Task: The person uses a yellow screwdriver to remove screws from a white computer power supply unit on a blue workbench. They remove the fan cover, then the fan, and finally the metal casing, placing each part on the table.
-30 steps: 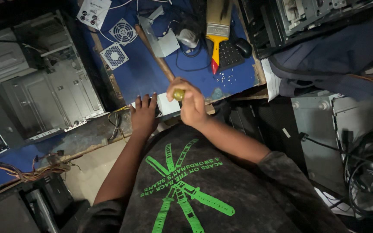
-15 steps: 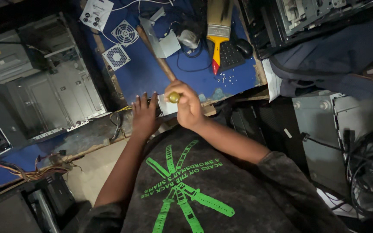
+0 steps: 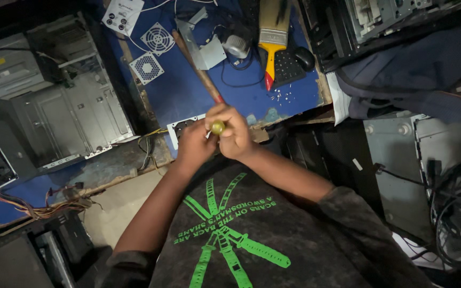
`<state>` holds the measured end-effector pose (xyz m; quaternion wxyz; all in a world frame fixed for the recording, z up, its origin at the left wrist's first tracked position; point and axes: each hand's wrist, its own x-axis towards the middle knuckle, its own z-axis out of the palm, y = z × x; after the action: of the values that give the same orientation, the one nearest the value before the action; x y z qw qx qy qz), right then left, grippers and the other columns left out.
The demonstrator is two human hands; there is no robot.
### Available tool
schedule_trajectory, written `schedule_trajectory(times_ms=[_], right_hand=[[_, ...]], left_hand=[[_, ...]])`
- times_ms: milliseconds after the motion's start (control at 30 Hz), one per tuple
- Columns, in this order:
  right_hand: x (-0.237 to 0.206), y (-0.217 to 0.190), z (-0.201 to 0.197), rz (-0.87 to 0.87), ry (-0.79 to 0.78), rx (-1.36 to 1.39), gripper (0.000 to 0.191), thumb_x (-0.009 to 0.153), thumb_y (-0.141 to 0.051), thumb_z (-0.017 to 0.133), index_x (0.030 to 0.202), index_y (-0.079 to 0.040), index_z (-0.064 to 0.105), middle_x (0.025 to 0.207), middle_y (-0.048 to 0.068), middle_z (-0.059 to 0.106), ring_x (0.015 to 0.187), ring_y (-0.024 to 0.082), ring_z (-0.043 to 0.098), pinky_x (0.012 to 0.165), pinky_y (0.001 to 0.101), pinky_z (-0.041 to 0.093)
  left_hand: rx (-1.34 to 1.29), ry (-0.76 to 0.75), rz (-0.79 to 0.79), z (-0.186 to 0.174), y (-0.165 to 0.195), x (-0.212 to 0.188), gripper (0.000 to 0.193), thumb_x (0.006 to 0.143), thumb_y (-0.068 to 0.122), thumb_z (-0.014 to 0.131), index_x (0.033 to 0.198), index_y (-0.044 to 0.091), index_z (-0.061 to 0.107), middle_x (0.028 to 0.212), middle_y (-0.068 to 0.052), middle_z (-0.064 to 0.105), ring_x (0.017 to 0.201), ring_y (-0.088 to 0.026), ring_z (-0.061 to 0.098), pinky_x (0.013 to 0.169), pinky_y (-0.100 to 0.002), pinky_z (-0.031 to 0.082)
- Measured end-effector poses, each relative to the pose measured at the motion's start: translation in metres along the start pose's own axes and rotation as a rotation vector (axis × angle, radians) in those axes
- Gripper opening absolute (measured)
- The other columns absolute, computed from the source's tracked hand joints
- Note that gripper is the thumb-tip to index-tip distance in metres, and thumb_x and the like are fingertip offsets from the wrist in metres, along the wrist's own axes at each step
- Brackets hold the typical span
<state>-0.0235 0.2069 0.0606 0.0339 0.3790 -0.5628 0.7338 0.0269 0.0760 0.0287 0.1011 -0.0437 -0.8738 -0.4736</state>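
Observation:
My right hand is closed around a screwdriver with a yellow-green handle, its butt end pointing up at the camera. Pressed against it, my left hand has its fingers curled at the screwdriver's shaft, just under the handle. Both hands sit at the near edge of the blue worktop, over a small light metal plate with cut-outs. The screwdriver's tip and whatever it touches are hidden by my fingers.
A long wooden handle lies diagonally just beyond my hands. Further back are a yellow-handled paint brush, two small fans, a black mouse and loose screws. An open computer case stands left; cables hang right.
My left hand, which lay flat with spread fingers on the metal plate, has drawn in and closed up against my right hand at the screwdriver.

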Motion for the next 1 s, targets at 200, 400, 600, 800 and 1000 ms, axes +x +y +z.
schedule_trajectory(times_ms=[200, 400, 600, 800, 1000], right_hand=[[0.003, -0.028, 0.006, -0.031, 0.085, -0.037, 0.042, 0.107, -0.038, 0.048, 0.127, -0.002, 0.040, 0.113, 0.018, 0.052, 0.100, 0.024, 0.056, 0.093, 0.0395, 0.049], [-0.002, -0.028, 0.005, -0.030, 0.060, -0.180, 0.039, 0.103, -0.030, 0.070, 0.116, -0.004, 0.044, 0.093, 0.007, 0.052, 0.082, 0.015, 0.050, 0.073, 0.0327, 0.044], [0.020, -0.018, -0.029, 0.118, -0.241, -0.063, 0.041, 0.105, -0.035, 0.065, 0.078, -0.008, 0.049, 0.074, 0.000, 0.051, 0.061, 0.012, 0.050, 0.060, 0.0286, 0.039], [0.022, -0.030, -0.012, 0.260, -0.063, -0.018, 0.028, 0.110, -0.030, 0.057, 0.104, -0.003, 0.053, 0.095, 0.005, 0.058, 0.083, 0.014, 0.056, 0.077, 0.0287, 0.048], [0.000, -0.027, 0.014, -0.027, 0.089, -0.207, 0.049, 0.108, -0.032, 0.066, 0.128, -0.001, 0.035, 0.107, 0.008, 0.049, 0.096, 0.018, 0.050, 0.092, 0.0347, 0.044]], left_hand=[[0.011, 0.068, -0.033, -0.002, 0.010, 0.007, 0.027, 0.075, 0.006, 0.079, 0.101, 0.008, 0.071, 0.098, -0.014, 0.074, 0.086, -0.034, 0.074, 0.073, -0.041, 0.059], [-0.014, -0.026, 0.007, -0.005, 0.019, 0.014, 0.030, 0.078, 0.013, 0.075, 0.106, 0.006, 0.069, 0.101, -0.016, 0.071, 0.090, -0.037, 0.071, 0.075, -0.044, 0.057], [-0.005, -0.162, 0.060, 0.008, 0.003, 0.003, 0.028, 0.081, 0.009, 0.069, 0.109, 0.001, 0.066, 0.103, -0.020, 0.071, 0.095, -0.044, 0.069, 0.077, -0.049, 0.056], [0.103, -0.083, -0.040, 0.011, -0.005, 0.008, 0.015, 0.088, 0.011, 0.070, 0.102, 0.004, 0.070, 0.094, -0.020, 0.072, 0.087, -0.040, 0.073, 0.075, -0.046, 0.059], [-0.018, -0.070, 0.029, -0.005, 0.008, 0.019, 0.030, 0.084, 0.011, 0.070, 0.113, 0.003, 0.067, 0.091, -0.018, 0.073, 0.081, -0.037, 0.073, 0.072, -0.044, 0.057]])
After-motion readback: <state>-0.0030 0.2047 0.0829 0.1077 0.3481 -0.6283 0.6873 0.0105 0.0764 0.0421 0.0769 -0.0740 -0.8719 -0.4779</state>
